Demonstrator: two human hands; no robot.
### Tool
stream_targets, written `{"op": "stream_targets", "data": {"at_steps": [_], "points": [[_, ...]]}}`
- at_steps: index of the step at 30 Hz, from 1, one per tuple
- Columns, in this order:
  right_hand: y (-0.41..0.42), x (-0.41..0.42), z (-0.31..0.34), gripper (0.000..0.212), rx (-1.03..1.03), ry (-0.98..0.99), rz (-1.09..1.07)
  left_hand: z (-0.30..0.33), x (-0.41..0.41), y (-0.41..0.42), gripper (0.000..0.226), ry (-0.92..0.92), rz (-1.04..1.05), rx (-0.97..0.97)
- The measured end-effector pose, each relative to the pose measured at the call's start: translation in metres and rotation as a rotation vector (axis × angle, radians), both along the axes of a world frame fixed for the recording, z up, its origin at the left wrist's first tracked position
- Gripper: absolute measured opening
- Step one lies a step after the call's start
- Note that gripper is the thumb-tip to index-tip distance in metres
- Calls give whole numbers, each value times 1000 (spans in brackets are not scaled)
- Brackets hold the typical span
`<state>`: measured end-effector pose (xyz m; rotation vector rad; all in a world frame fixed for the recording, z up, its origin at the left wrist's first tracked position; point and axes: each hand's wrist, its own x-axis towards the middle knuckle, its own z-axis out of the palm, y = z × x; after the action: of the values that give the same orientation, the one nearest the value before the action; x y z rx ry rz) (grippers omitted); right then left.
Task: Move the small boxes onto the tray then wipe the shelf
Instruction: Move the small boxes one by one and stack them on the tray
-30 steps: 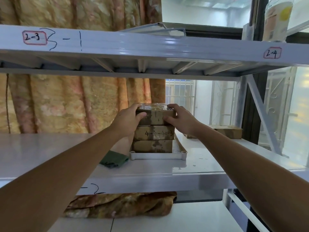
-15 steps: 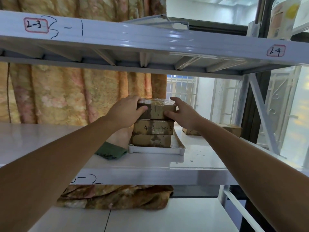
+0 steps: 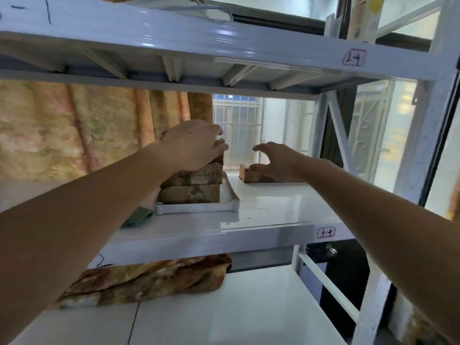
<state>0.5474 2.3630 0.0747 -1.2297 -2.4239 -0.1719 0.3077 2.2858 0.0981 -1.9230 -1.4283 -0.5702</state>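
Observation:
Three small brown boxes (image 3: 199,176) stand stacked on a white tray (image 3: 196,207) on the middle shelf (image 3: 261,220). My left hand (image 3: 193,145) lies over the top box of the stack, mostly hiding it. My right hand (image 3: 275,159) hovers with spread fingers just above another brown box (image 3: 249,176) lying on the shelf to the right of the tray; its thumb is at the box's near corner. A green cloth (image 3: 138,216) lies left of the tray, partly hidden by my left arm.
The upper shelf (image 3: 224,38) hangs low over the work area. A white upright and diagonal brace (image 3: 341,143) stand at the right. A patterned curtain (image 3: 74,125) hangs behind, its hem bunched on the lower shelf (image 3: 224,307).
My right hand has left the top box and moved right to the lone box on the shelf. My left hand has slid onto the top of the stack. The view shifted right.

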Motion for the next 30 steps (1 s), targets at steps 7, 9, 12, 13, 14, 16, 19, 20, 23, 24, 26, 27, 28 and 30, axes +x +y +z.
{"op": "stream_targets", "data": {"at_steps": [7,9,12,13,14,16,19,20,23,24,26,27,28,30], "points": [[9,79,-6,59,-68,-100,-85,-20,96,28,59,-37,-72,-185],[17,102,-8,60,-86,-105,-96,-26,120,39,60,-9,-48,-239],[33,134,-14,60,-110,-149,-95,-36,155,58,57,3,12,-347],[39,144,-15,60,-113,-165,-93,-39,164,65,55,-13,24,-380],[44,153,-17,58,-113,-173,-91,-43,172,72,51,-25,30,-400],[57,171,-20,49,-109,-189,-84,-53,183,85,42,-19,32,-404],[79,189,-25,42,-145,-227,-74,-65,191,103,42,-13,55,-387],[87,193,-27,46,-150,-233,-68,-67,193,110,43,-23,59,-388],[113,196,-31,51,-158,-230,-71,-68,195,134,45,-29,84,-417],[121,195,-32,50,-169,-229,-78,-66,196,143,45,-32,95,-434],[138,192,-33,53,-177,-221,-102,-62,197,165,47,-36,104,-452],[146,189,-34,55,-174,-214,-110,-60,198,176,49,-44,103,-454],[154,187,-35,56,-175,-202,-117,-58,199,188,50,-53,104,-460],[170,182,-36,55,-187,-184,-137,-55,198,210,52,-56,111,-483]]}}
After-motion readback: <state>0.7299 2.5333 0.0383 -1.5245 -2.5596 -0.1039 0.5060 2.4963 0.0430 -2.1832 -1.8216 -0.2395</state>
